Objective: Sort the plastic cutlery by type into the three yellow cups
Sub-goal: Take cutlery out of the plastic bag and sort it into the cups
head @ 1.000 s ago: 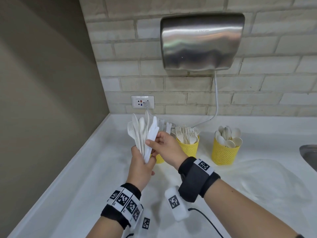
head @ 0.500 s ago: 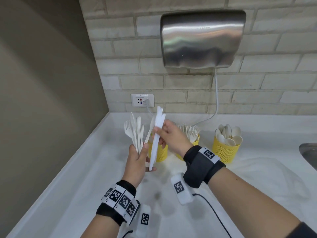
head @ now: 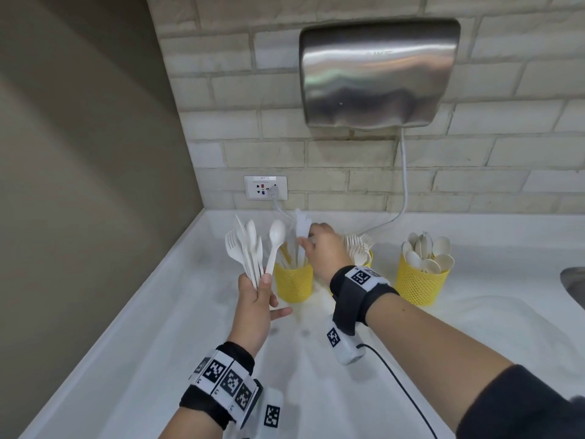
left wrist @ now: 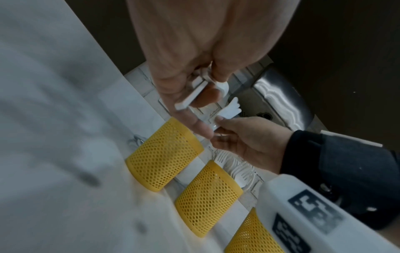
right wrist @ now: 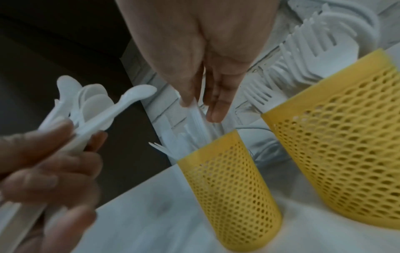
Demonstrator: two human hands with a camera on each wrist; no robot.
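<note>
Fingers (head: 304, 239) of the right hand (head: 323, 248) pinch white knives (head: 300, 228) over the left yellow cup (head: 293, 282), their lower ends inside it. Left hand (head: 254, 307) grips a fan of mixed cutlery (head: 250, 251) just left of that cup. Fork cup (right wrist: 337, 140) and spoon cup (head: 421, 285) stand rightward on the worktop (head: 474, 327).

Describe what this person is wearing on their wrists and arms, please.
Both hands are bare. The left hand has a black wristband ringed with white tiles printed with black square codes. The right hand has a wider black strap with similar tags, a white coded box beneath trailing a black cable, and a dark sleeve up the forearm.
</note>
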